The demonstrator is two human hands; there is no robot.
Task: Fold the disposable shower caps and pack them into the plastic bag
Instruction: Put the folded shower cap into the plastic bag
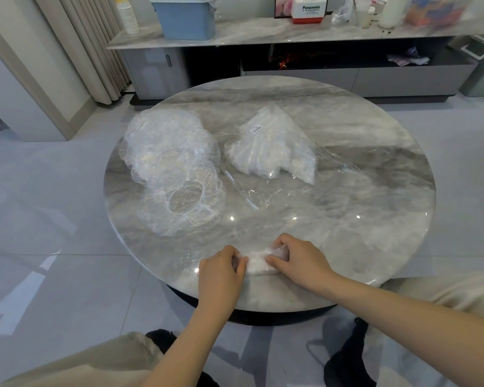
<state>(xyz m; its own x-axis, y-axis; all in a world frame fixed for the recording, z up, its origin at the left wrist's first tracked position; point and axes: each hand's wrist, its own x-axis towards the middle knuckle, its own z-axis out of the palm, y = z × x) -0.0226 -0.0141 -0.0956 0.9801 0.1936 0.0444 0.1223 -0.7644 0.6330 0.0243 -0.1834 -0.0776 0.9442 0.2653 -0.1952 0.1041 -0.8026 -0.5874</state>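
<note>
The folded shower cap (pixel 260 263) lies at the near edge of the round marble table (pixel 361 233), squeezed into a short, tight bundle between both hands. The left hand (pixel 221 270) curls its fingers round the bundle's left end, and the right hand (pixel 298 258) pinches the right end with bent fingers, thumb underneath.

Beyond the bundle, towards the middle of the table, lies the plastic bag (pixel 274 146), already partly filled with white folded caps, its clear open flap spread flat towards the bundle. To the left of the bag sits the pile of unfolded caps (pixel 171 169), the nearest one showing its elastic opening.

The likely trouble is springback: this thin crinkly film holds air, so if either hand loosens before the bundle reaches the bag, the folds will probably puff open again. The bundle also sits close to the table's rim, so a slip could send it to the floor. The bag's mouth lies flat and limp; pushing the bundle in one-handed may just shove the bag across the slick marble.
</note>
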